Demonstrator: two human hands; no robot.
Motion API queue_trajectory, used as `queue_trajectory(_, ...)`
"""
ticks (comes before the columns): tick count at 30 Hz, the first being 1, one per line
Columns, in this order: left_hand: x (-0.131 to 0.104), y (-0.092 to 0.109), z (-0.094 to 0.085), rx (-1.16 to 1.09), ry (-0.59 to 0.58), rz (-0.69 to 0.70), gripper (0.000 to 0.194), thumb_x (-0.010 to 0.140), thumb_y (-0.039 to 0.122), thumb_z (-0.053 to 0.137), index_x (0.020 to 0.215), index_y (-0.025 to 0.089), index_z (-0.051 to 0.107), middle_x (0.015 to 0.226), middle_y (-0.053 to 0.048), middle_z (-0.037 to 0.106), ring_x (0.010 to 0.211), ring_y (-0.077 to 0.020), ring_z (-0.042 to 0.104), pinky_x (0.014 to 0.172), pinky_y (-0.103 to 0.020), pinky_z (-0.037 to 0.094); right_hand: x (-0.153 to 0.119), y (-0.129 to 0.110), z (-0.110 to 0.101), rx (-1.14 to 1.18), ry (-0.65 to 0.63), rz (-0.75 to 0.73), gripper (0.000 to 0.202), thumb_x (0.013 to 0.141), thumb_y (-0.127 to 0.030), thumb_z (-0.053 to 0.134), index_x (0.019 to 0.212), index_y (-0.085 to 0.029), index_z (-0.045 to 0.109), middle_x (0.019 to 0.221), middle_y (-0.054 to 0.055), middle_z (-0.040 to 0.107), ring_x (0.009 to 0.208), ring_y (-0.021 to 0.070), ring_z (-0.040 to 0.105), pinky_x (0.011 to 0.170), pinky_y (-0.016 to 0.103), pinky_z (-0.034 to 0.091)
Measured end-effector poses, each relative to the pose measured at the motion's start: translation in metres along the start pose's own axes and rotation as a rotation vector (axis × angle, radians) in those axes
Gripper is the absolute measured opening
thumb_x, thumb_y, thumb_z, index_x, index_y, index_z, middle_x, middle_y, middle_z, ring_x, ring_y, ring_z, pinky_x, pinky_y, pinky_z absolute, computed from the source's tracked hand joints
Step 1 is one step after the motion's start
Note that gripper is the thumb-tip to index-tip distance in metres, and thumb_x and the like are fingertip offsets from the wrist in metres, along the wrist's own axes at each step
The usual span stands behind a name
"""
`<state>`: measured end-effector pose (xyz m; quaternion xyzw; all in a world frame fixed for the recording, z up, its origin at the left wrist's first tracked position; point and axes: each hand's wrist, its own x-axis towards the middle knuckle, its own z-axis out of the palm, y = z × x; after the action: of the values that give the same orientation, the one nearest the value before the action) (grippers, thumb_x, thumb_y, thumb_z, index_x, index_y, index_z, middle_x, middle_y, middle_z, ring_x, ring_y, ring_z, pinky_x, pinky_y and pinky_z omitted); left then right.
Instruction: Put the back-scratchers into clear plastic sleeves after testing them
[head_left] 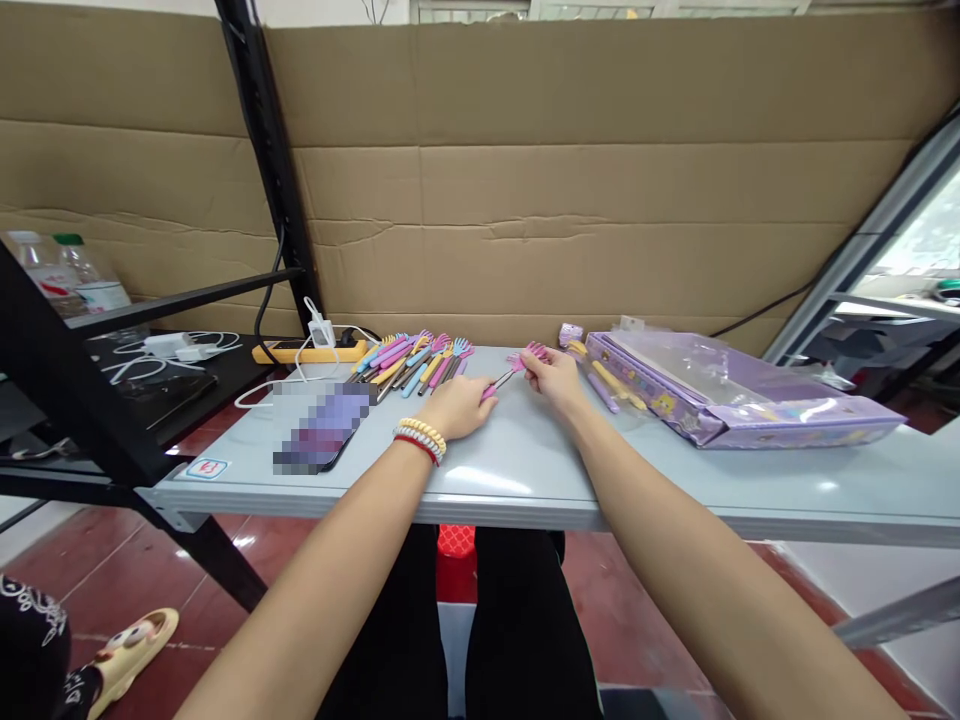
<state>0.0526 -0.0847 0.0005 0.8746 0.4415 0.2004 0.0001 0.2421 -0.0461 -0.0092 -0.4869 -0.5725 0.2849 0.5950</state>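
Observation:
Both hands hold one pink back scratcher (511,377), with a thin metal rod between its handle and claw-shaped head. The fingers of my left hand (459,405) are closed around the handle end. At the other end, my right hand (556,379) pinches the pink head between thumb and fingers. Left of them lies a pile of similar back scratchers (420,362) in blue, pink, yellow and purple, heads pointing away. Just right of my right hand, a few pieces (613,385) in yellow and purple lie in clear plastic.
An open purple box (720,390) with clear film lies on the right of the table (517,480). On the left are a phone (322,430), a yellow power strip (307,352) and white cables. A black shelf post (274,150) stands at left. Cardboard (562,180) backs the table.

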Motion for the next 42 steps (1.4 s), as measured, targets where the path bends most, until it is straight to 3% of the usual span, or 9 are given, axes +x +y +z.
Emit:
queue_trajectory(5, 0.000, -0.004, 0.002, 0.002, -0.068, -0.044, 0.035, 0.088, 0.035, 0.047, 0.114, 0.019, 0.063, 0.096, -0.010, 0.070, 0.093, -0.0254, 0.065, 0.080, -0.034, 0.049, 0.001, 0.006, -0.002, -0.264, 0.021, 0.079, 0.034, 0.075, -0.051, 0.059, 0.072, -0.017, 0.058, 0.054, 0.000, 0.056, 0.048, 0.0126, 0.047, 0.051, 0.026, 0.036)
queue_trajectory(10, -0.001, -0.008, 0.002, -0.021, -0.063, -0.069, 0.035, 0.086, 0.034, 0.048, 0.114, 0.022, 0.064, 0.098, -0.008, 0.070, 0.093, -0.0239, 0.064, 0.078, -0.032, 0.049, 0.000, 0.012, 0.001, -0.467, 0.039, 0.074, 0.033, 0.081, -0.042, 0.057, 0.098, -0.014, 0.058, 0.072, 0.005, 0.066, 0.066, 0.0170, 0.058, 0.063, 0.027, 0.041)
queue_trajectory(15, -0.002, -0.007, 0.000, -0.022, -0.041, -0.101, 0.034, 0.083, 0.034, 0.049, 0.112, 0.024, 0.066, 0.097, -0.008, 0.070, 0.092, -0.0237, 0.064, 0.078, -0.032, 0.049, 0.001, 0.012, 0.001, -0.504, 0.000, 0.017, 0.029, 0.081, -0.040, 0.058, 0.093, -0.014, 0.061, 0.088, 0.009, 0.069, 0.075, 0.0173, 0.060, 0.069, 0.027, 0.042)
queue_trajectory(26, 0.001, -0.013, 0.003, -0.024, 0.012, -0.150, 0.025, 0.079, 0.034, 0.052, 0.091, 0.020, 0.069, 0.086, -0.008, 0.069, 0.084, -0.0234, 0.064, 0.076, -0.033, 0.049, 0.000, 0.013, 0.000, -0.506, -0.076, 0.024, 0.044, 0.077, -0.042, 0.063, 0.109, -0.012, 0.061, 0.082, 0.009, 0.069, 0.072, 0.0184, 0.060, 0.067, 0.028, 0.043)
queue_trajectory(29, 0.002, -0.014, 0.004, -0.036, 0.024, -0.165, 0.026, 0.080, 0.036, 0.052, 0.087, 0.019, 0.069, 0.085, -0.009, 0.069, 0.085, -0.0240, 0.064, 0.077, -0.035, 0.049, 0.000, 0.014, 0.001, -0.439, -0.074, 0.020, 0.064, 0.073, -0.040, 0.068, 0.127, -0.010, 0.051, 0.073, 0.006, 0.068, 0.066, 0.0181, 0.060, 0.062, 0.027, 0.043)
queue_trajectory(32, 0.004, -0.015, 0.006, -0.047, 0.032, -0.200, 0.028, 0.083, 0.037, 0.048, 0.088, 0.018, 0.069, 0.087, -0.010, 0.069, 0.086, -0.0243, 0.064, 0.078, -0.035, 0.050, -0.005, 0.011, 0.002, -0.306, -0.164, 0.049, 0.081, 0.071, -0.039, 0.070, 0.141, -0.014, 0.038, 0.065, 0.000, 0.066, 0.047, 0.0134, 0.052, 0.050, 0.026, 0.041)
queue_trajectory(35, 0.005, -0.017, 0.008, -0.054, 0.038, -0.207, 0.032, 0.086, 0.038, 0.045, 0.088, 0.017, 0.068, 0.088, -0.012, 0.069, 0.087, -0.0238, 0.064, 0.080, -0.035, 0.049, -0.010, 0.006, 0.003, -0.190, -0.261, 0.007, 0.086, 0.072, -0.038, 0.068, 0.147, -0.021, 0.030, 0.076, -0.002, 0.069, 0.040, 0.0083, 0.046, 0.046, 0.024, 0.041)
queue_trajectory(39, 0.007, -0.017, 0.010, -0.069, 0.052, -0.193, 0.036, 0.089, 0.039, 0.041, 0.091, 0.016, 0.068, 0.090, -0.012, 0.069, 0.086, -0.0225, 0.064, 0.080, -0.034, 0.049, -0.012, 0.003, 0.007, -0.156, -0.381, -0.088, 0.068, 0.071, -0.035, 0.067, 0.136, -0.021, 0.049, 0.101, 0.005, 0.070, 0.046, 0.0067, 0.051, 0.052, 0.026, 0.046)
queue_trajectory(42, 0.006, -0.015, 0.008, -0.072, 0.054, -0.158, 0.039, 0.090, 0.041, 0.039, 0.091, 0.016, 0.069, 0.088, -0.011, 0.070, 0.083, -0.0222, 0.064, 0.077, -0.034, 0.049, -0.014, 0.001, 0.010, -0.200, -0.453, -0.119, 0.050, 0.070, -0.036, 0.067, 0.117, -0.017, 0.065, 0.106, 0.009, 0.069, 0.049, 0.0082, 0.053, 0.054, 0.027, 0.047)
